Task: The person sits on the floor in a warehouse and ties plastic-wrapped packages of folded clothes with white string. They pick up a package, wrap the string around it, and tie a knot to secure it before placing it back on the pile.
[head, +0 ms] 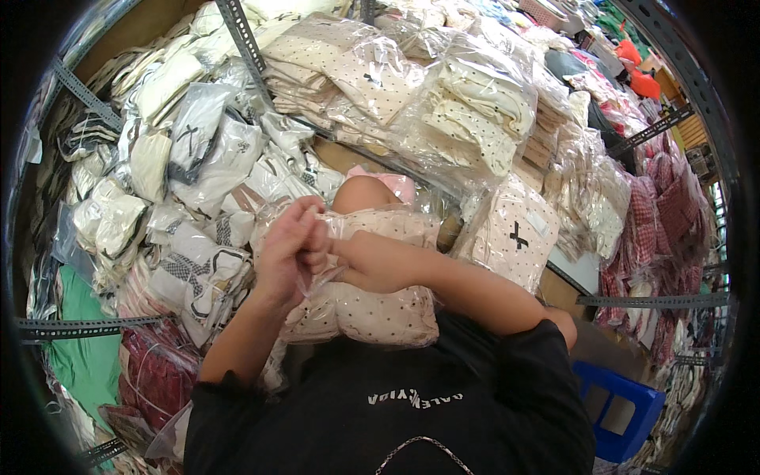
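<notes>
A bundle of cream dotted garments in clear plastic (pixel 386 314) lies against the person's lap, pulled in at its middle. Over it both hands meet. My left hand (pixel 294 249) is curled, with clear plastic or a tie strip between the fingers. My right hand (pixel 374 261) is closed beside it, on the same clear strip; the fingertips are partly hidden. Just right of the bundle rests a bagged pale pink dotted garment with a black bow (pixel 502 234). Behind the hands shows a bare knee (pixel 363 193).
Slotted metal shelf posts and rails (pixel 243 47) frame the place. Bagged white garments (pixel 202 142) pile up at left, stacks of dotted garments (pixel 380 77) ahead, and red checked ones (pixel 659 208) at right. A blue plastic stool (pixel 623 409) stands at lower right.
</notes>
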`<state>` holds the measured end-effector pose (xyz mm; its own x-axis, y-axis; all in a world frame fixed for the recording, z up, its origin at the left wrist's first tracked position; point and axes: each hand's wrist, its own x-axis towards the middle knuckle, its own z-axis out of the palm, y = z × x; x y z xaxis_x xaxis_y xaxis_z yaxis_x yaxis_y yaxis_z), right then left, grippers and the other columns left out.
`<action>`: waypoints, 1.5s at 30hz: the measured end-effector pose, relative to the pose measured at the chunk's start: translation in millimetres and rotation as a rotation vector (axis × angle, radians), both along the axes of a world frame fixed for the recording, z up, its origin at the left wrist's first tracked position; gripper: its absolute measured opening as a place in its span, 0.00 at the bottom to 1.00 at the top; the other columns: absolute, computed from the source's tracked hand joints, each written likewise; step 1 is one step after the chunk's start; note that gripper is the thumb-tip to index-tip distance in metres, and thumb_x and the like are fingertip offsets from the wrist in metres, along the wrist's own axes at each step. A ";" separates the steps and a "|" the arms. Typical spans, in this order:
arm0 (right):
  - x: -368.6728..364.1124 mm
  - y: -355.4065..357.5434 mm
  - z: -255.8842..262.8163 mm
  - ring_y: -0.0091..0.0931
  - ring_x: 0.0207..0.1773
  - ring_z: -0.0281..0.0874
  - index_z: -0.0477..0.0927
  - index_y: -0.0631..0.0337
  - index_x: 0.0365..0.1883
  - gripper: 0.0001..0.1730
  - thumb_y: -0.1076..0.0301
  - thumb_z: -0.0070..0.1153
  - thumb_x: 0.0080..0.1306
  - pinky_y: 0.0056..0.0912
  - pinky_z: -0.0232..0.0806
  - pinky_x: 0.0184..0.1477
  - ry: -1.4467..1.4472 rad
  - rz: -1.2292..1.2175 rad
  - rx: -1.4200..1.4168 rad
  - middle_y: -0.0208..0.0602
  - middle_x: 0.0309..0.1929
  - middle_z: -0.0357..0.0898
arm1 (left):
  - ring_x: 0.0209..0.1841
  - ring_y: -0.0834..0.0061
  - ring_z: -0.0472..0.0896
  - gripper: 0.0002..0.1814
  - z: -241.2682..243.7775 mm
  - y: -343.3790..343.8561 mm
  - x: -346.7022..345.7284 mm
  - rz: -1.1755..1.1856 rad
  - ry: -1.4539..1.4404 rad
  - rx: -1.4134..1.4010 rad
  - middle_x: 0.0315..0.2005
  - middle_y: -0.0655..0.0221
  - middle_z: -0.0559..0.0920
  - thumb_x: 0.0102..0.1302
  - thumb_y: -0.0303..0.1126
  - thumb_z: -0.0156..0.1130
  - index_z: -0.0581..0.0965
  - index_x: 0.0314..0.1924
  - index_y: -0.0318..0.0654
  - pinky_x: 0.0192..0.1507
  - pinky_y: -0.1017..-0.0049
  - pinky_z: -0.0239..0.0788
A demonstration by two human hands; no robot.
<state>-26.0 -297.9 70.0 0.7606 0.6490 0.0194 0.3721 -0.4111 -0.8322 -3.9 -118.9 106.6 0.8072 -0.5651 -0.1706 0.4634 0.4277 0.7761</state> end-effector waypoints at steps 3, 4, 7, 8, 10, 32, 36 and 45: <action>0.1 3.5 17.1 0.51 0.37 0.80 0.80 0.65 0.38 0.10 0.68 0.55 0.65 0.51 0.71 0.43 0.027 0.033 -0.054 0.56 0.32 0.81 | 0.20 0.86 0.55 0.18 3.8 -2.9 2.7 -0.091 0.051 -0.097 0.21 0.79 0.59 0.73 0.39 0.59 0.66 0.55 0.40 0.21 0.82 0.45; -0.6 2.9 25.5 0.51 0.37 0.80 0.80 0.66 0.36 0.09 0.68 0.55 0.64 0.50 0.71 0.44 0.057 0.026 -0.048 0.56 0.32 0.81 | 0.20 0.86 0.55 0.19 5.5 -3.7 4.2 -0.118 0.058 -0.133 0.21 0.79 0.59 0.72 0.39 0.59 0.65 0.55 0.40 0.21 0.82 0.46; 4.2 2.8 -18.1 0.50 0.39 0.80 0.80 0.68 0.38 0.12 0.67 0.52 0.68 0.49 0.71 0.44 -0.056 0.129 -0.123 0.57 0.33 0.81 | 0.21 0.85 0.57 0.23 6.9 -8.7 2.2 -0.211 -0.069 -0.129 0.23 0.77 0.61 0.71 0.39 0.62 0.63 0.57 0.40 0.22 0.82 0.47; 4.3 3.0 -23.2 0.48 0.40 0.81 0.80 0.68 0.40 0.12 0.67 0.52 0.69 0.48 0.72 0.45 -0.022 0.143 -0.056 0.56 0.34 0.81 | 0.22 0.85 0.57 0.24 7.9 -8.5 1.6 -0.206 -0.112 -0.125 0.23 0.78 0.61 0.70 0.38 0.62 0.63 0.58 0.39 0.23 0.83 0.47; 4.7 2.9 -19.8 0.44 0.44 0.81 0.79 0.67 0.43 0.11 0.67 0.51 0.71 0.45 0.72 0.49 0.044 0.148 0.102 0.54 0.38 0.82 | 0.23 0.87 0.58 0.25 13.0 -11.5 2.7 -0.211 -0.205 -0.127 0.23 0.78 0.62 0.69 0.36 0.64 0.62 0.59 0.39 0.24 0.84 0.48; -26.8 11.9 -16.2 0.50 0.43 0.78 0.76 0.66 0.41 0.11 0.68 0.46 0.71 0.49 0.68 0.48 0.003 -0.223 0.274 0.53 0.36 0.80 | 0.30 0.83 0.74 0.16 -66.1 54.4 -5.3 -0.203 -0.642 0.633 0.29 0.72 0.79 0.76 0.38 0.54 0.77 0.40 0.28 0.34 0.81 0.64; -37.9 4.4 22.0 0.51 0.54 0.75 0.70 0.64 0.60 0.20 0.64 0.45 0.74 0.52 0.66 0.55 0.056 -0.207 0.390 0.59 0.53 0.77 | 0.26 0.87 0.68 0.14 -68.9 52.4 10.9 -0.070 -0.464 0.434 0.25 0.77 0.75 0.76 0.37 0.54 0.78 0.37 0.32 0.29 0.84 0.57; -40.8 26.2 -12.1 0.43 0.39 0.78 0.63 0.67 0.70 0.31 0.69 0.47 0.68 0.46 0.68 0.42 -0.513 -0.536 0.055 0.45 0.42 0.80 | 0.31 0.86 0.75 0.12 -88.2 4.9 4.3 0.110 -0.400 0.571 0.30 0.74 0.82 0.75 0.32 0.55 0.82 0.44 0.30 0.33 0.82 0.67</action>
